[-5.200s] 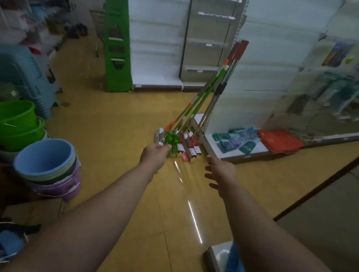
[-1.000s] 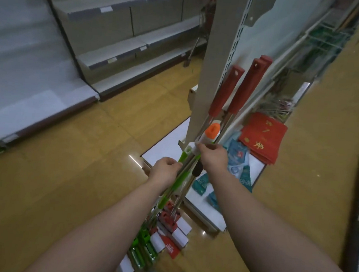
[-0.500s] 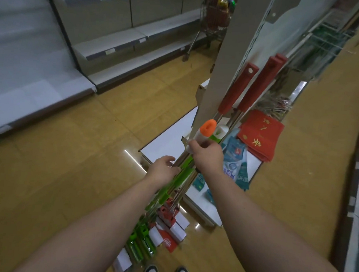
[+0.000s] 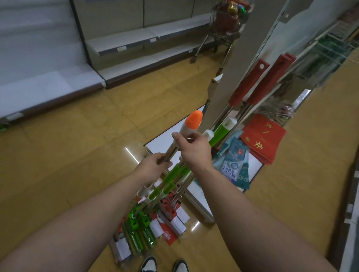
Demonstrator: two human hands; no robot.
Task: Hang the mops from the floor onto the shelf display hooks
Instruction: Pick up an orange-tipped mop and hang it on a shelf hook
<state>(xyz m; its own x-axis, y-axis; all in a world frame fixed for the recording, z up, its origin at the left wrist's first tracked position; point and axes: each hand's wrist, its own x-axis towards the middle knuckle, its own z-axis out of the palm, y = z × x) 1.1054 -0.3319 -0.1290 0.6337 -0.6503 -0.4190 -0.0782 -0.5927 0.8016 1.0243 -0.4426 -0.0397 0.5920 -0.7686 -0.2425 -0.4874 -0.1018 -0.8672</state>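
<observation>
Several mops lean against the white shelf end panel (image 4: 240, 61), heads on the floor by my shoes. I hold the orange-tipped mop (image 4: 193, 119) with both hands: my right hand (image 4: 194, 150) grips its shaft just below the white and orange cap, my left hand (image 4: 156, 165) grips the metal shaft lower down. It is pulled a little left of the others. Two green-handled mops (image 4: 220, 131) and two red-handled mops (image 4: 262, 82) still rest on the panel. The mop heads (image 4: 143, 229), green and red with white labels, cluster on the floor.
The shelf base (image 4: 169, 139) holds blue-green packets (image 4: 234, 163) and red packets (image 4: 262, 138). A loaded shopping cart (image 4: 226, 21) stands behind the panel. White shelving (image 4: 121, 43) lines the far left. Wire racks (image 4: 329, 49) run along the right aisle.
I walked up to the mops, took hold of the orange-tipped one with both hands, and in the last second drew it up and leftwards away from the green-handled ones.
</observation>
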